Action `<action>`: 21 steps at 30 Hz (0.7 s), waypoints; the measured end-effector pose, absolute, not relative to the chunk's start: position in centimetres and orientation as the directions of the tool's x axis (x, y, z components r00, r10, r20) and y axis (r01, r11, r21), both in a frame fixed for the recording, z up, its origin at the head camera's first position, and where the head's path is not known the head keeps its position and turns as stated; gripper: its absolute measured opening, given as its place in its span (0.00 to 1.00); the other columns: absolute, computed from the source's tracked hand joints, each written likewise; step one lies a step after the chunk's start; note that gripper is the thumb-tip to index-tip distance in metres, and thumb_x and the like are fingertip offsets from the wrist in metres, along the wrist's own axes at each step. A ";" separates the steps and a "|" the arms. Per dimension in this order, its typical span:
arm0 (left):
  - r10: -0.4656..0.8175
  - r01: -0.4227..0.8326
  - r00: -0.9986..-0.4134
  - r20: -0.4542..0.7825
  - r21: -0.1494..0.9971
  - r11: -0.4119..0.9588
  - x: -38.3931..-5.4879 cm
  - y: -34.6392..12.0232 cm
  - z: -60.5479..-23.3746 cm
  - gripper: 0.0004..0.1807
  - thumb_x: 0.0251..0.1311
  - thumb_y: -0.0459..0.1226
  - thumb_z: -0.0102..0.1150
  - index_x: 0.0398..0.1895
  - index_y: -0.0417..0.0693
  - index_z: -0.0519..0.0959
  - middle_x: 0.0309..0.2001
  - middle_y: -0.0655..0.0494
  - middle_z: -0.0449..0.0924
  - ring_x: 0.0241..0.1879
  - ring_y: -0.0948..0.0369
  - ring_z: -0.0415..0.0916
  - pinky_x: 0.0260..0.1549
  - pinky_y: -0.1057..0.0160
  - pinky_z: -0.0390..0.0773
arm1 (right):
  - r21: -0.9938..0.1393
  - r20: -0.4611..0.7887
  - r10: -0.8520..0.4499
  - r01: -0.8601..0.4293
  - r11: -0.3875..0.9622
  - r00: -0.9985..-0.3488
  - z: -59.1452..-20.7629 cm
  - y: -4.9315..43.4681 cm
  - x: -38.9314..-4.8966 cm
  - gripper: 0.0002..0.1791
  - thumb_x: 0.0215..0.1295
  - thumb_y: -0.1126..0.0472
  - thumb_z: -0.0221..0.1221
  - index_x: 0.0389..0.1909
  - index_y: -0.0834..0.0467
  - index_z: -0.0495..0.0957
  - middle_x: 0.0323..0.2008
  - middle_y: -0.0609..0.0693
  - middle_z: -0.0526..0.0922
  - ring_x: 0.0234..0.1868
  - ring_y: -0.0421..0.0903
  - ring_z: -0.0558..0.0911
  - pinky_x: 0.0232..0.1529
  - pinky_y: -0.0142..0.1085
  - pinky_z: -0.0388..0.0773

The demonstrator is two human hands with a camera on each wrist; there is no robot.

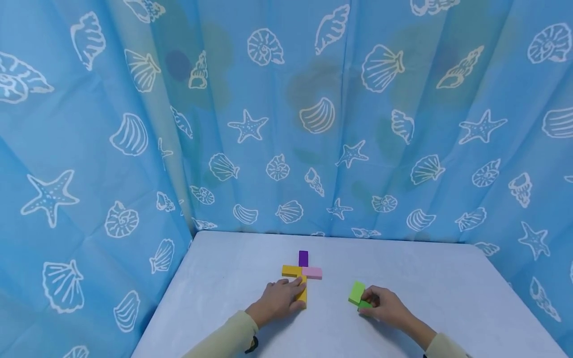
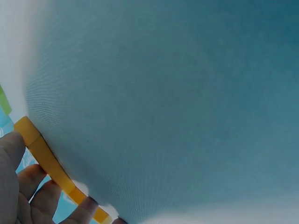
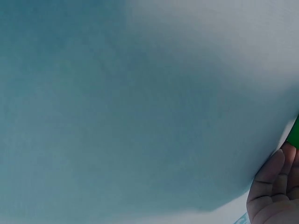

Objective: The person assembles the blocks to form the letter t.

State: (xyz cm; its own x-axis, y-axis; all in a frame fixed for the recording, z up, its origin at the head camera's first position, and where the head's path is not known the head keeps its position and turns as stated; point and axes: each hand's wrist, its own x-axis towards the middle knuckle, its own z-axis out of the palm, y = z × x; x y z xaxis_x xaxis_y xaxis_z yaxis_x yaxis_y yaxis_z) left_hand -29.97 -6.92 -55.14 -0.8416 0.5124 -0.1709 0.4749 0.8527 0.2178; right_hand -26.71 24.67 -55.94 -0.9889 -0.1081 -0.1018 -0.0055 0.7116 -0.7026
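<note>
My left hand [image 1: 278,297] rests on an upright yellow block column [image 1: 304,297], its thumb near the front end and its fingers spread over it. In the left wrist view, fingertips touch along a row of yellow blocks [image 2: 49,161]. At the column's far end, a yellow block [image 1: 291,270] lies to the left and a pink block [image 1: 312,273] to the right, with a purple block [image 1: 303,258] beyond them. To the right, my right hand [image 1: 384,307] pinches a dark green block [image 1: 364,304] between thumb and fingers. A light green block [image 1: 356,292] sits against it.
The white table [image 1: 233,258] carries the blocks. A blue curtain [image 1: 286,134] printed with white shells and starfish hangs behind it and along the left side. Most of both wrist views is table surface.
</note>
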 end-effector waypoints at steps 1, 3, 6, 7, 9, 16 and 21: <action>0.513 0.477 -0.842 -0.166 0.215 0.852 -30.0 -7.0 -55.1 0.33 0.67 0.62 0.49 0.73 0.66 0.66 0.75 0.67 0.61 0.70 0.48 0.65 0.61 0.34 0.68 | -0.702 -0.092 -0.106 -0.011 0.712 -0.990 -56.0 24.6 -26.6 0.19 0.48 0.58 0.76 0.39 0.58 0.79 0.32 0.46 0.79 0.33 0.41 0.74 0.32 0.30 0.72; 0.514 0.481 -0.844 -0.155 0.205 0.852 -30.2 -7.1 -55.1 0.33 0.67 0.62 0.49 0.73 0.66 0.66 0.75 0.67 0.61 0.70 0.49 0.65 0.61 0.34 0.68 | -0.702 -0.066 -0.096 -0.022 0.712 -0.993 -56.0 24.4 -26.5 0.19 0.48 0.57 0.76 0.38 0.57 0.78 0.31 0.46 0.78 0.32 0.41 0.73 0.31 0.29 0.71; 0.513 0.479 -0.844 -0.156 0.208 0.853 -30.2 -7.1 -55.3 0.33 0.66 0.62 0.49 0.73 0.67 0.65 0.74 0.67 0.61 0.70 0.48 0.65 0.61 0.35 0.68 | -0.697 -0.042 -0.106 -0.047 0.715 -0.993 -56.1 24.3 -26.1 0.20 0.48 0.57 0.76 0.38 0.57 0.78 0.31 0.46 0.78 0.31 0.40 0.73 0.31 0.29 0.72; 0.513 0.477 -0.844 -0.160 0.213 0.852 -30.1 -7.1 -55.4 0.33 0.66 0.62 0.49 0.73 0.66 0.66 0.74 0.67 0.62 0.70 0.48 0.65 0.61 0.34 0.68 | -0.696 -0.038 -0.119 -0.059 0.716 -0.992 -56.2 24.3 -25.9 0.20 0.48 0.57 0.76 0.38 0.58 0.78 0.31 0.46 0.78 0.31 0.39 0.73 0.31 0.29 0.72; 0.509 0.469 -0.843 -0.173 0.226 0.854 -29.9 -7.0 -55.6 0.33 0.66 0.62 0.50 0.72 0.66 0.66 0.74 0.66 0.62 0.69 0.48 0.66 0.61 0.34 0.69 | -0.693 -0.037 -0.147 -0.081 0.717 -0.988 -56.5 24.4 -25.5 0.21 0.49 0.55 0.75 0.39 0.58 0.78 0.32 0.45 0.79 0.32 0.39 0.74 0.32 0.29 0.74; 0.506 0.461 -0.842 -0.185 0.240 0.854 -29.5 -6.9 -55.8 0.33 0.66 0.62 0.51 0.72 0.66 0.67 0.74 0.66 0.63 0.69 0.48 0.66 0.61 0.34 0.68 | -0.699 -0.073 -0.185 -0.083 0.711 -0.980 -56.5 24.4 -24.7 0.21 0.50 0.52 0.75 0.41 0.57 0.80 0.34 0.45 0.81 0.34 0.39 0.77 0.33 0.28 0.76; 0.509 0.469 -0.844 -0.168 0.226 0.853 -29.7 -6.9 -55.3 0.33 0.66 0.62 0.50 0.72 0.66 0.66 0.74 0.67 0.62 0.69 0.48 0.66 0.61 0.35 0.69 | -0.705 -0.088 -0.203 -0.083 0.704 -0.975 -55.9 24.8 -24.4 0.26 0.49 0.50 0.75 0.46 0.58 0.80 0.39 0.46 0.82 0.36 0.40 0.78 0.34 0.28 0.76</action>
